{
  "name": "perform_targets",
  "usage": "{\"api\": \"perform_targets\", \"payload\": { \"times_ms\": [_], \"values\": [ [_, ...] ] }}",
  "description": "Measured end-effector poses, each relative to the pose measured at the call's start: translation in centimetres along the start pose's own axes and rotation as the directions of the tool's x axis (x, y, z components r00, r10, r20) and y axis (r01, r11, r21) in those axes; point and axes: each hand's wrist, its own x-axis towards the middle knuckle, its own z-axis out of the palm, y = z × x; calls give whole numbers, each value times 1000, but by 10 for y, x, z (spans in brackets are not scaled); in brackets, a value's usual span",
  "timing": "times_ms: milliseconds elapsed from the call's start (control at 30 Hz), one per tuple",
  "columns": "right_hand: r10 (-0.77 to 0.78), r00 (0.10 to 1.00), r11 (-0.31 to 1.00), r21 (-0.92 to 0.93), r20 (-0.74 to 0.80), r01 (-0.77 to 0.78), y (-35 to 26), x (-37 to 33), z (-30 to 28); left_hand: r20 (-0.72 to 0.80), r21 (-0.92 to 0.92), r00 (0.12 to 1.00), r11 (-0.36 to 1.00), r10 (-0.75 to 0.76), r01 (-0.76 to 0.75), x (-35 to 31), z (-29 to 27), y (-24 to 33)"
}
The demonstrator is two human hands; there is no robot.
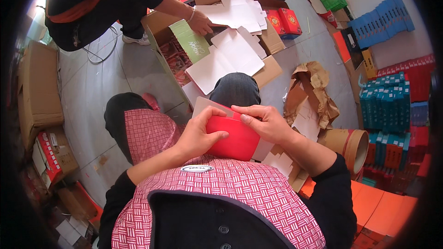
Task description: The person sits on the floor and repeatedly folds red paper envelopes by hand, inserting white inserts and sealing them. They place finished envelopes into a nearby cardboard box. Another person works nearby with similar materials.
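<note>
In my lap I hold a red cardboard box blank [234, 134], partly folded, with its pale inner side showing at the edges. My left hand [202, 131] grips its left side, the thumb lying over the red face and the fingers bent behind the top edge. Along the upper right edge, my right hand [267, 122] pinches a red flap between thumb and fingers. Just beyond my knee, flat white box blanks [226, 60] lie over an open carton beside a green printed card [190, 41].
Across the carton, a co-worker's hand [200, 22] touches white card. Red boxes [290, 21] stand behind it. Crumpled brown paper [314, 90] and a cardboard tube [350, 147] lie to my right, before stacked teal boxes [385, 103]. A large carton [40, 83] stands at left.
</note>
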Motion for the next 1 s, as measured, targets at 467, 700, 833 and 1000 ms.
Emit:
{"api": "perform_targets", "payload": {
  "times_ms": [467, 700, 833, 1000],
  "values": [
    [-138, 989, 955, -270, -56, 118, -9, 0, 17, 171, -689, 910, 614, -378, 385, -2, -1, -15],
    [-161, 982, 970, -200, -97, 139, -2, 6, 7, 124, -673, 935, 665, -331, 325, -4, -3, -12],
    [-138, 989, 967, -224, -53, 123, -6, 7, 9, 13, -636, 954, 734, -299, 239, -4, 0, -13],
    [-133, 990, 965, -234, -37, 121, -5, 6, 10, 16, -560, 979, 809, -202, 177, -4, -1, -18]
  ]
}}
